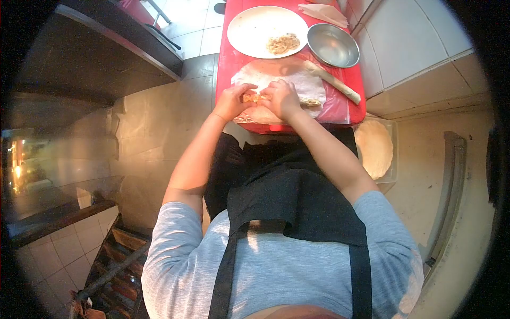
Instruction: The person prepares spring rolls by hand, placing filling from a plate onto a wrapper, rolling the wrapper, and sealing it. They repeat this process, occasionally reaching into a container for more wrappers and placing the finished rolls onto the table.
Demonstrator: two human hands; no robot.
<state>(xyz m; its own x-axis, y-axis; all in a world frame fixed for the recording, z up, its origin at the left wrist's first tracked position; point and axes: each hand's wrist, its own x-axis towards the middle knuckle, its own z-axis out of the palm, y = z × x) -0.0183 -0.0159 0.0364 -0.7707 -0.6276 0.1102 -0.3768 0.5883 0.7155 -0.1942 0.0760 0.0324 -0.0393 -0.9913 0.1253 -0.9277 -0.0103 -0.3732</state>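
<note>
A thin, pale round wrapper sheet lies on the red table. Across it runs a line of shredded, yellowish filling, its right end showing beyond my right wrist. My left hand has its fingers curled at the left end of this filling. Close beside it, my right hand presses bent fingertips into the same filling; some fingertips are hidden. A long rolled wrapper rests at the sheet's right side. Behind the sheet, a white oval plate carries a small heap of filling.
A metal bowl of clear liquid stands beside the plate, near the tiled wall. Pale sheets lie at the back. Below the red table's right edge, a plastic container holds a large pale round mass.
</note>
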